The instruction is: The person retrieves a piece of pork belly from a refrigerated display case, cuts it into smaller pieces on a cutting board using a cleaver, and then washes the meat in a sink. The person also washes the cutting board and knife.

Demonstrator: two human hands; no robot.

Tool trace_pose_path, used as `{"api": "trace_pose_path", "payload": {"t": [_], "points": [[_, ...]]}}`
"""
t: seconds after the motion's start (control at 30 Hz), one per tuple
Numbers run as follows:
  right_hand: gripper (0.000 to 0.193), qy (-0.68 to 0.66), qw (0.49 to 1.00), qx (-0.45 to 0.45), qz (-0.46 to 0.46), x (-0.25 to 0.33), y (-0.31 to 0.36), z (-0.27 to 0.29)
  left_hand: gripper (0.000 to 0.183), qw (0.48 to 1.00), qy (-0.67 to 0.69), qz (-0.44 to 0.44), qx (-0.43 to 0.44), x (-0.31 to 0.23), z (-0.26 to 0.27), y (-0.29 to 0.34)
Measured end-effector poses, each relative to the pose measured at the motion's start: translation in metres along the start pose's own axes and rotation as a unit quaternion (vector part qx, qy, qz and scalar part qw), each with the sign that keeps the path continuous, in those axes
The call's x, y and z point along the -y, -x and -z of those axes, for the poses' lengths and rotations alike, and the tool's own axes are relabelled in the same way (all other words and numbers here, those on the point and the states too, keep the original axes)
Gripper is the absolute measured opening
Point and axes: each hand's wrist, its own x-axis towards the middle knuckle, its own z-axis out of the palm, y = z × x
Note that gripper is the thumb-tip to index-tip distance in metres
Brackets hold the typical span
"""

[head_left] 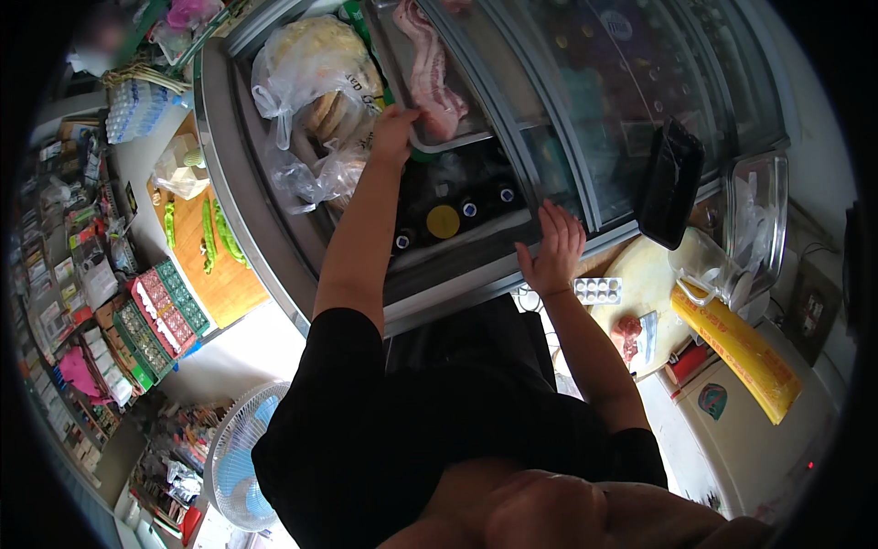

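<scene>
My left hand [393, 135] reaches into an opened chest freezer [439, 302], its fingers closed on the near left edge of a shallow clear tray [462, 142]. A long strip of pale pink, fatty meat [430, 73] lies in the tray. Dark bottles with pale caps [469, 209] stand below the tray, beside a round yellow lid [444, 221]. Left of my forearm are clear plastic bags of food [320, 82], one with round brown pieces. My right hand [554, 252] rests with fingers apart on the freezer's near rim, by the sliding glass lid [585, 101].
A black tray [670, 183] sits on the glass at the right. Beyond the rim are a round cutting board [631, 302] with a small piece of meat and a long yellow package [736, 352]. Green peppers [208, 238] lie on a wooden board at left, above a fan [245, 457].
</scene>
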Motion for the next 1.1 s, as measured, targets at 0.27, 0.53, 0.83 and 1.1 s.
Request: {"api": "trace_pose_path", "payload": {"t": [0.27, 0.53, 0.83, 1.1], "points": [[0.063, -0.001, 1.0, 0.01, 0.0, 0.003, 0.003, 0.001, 0.017, 0.994, -0.072, -0.078, -0.029, -0.032, 0.109, 0.046], [0.065, -0.042, 0.998, 0.015, -0.033, 0.003, 0.005, 0.005, 0.006, 0.961, -0.104, -0.186, -0.175, -0.068, 0.138, 0.175], [0.054, -0.077, 0.991, -0.103, -0.025, 0.003, 0.011, 0.017, 0.024, 0.961, -0.133, -0.22, -0.105, -0.083, 0.128, 0.271], [0.055, -0.18, 0.933, -0.236, -0.202, -0.02, 0.13, 0.07, 0.022, 0.987, -0.087, -0.128, 0.044, -0.029, 0.053, 0.309]]}}
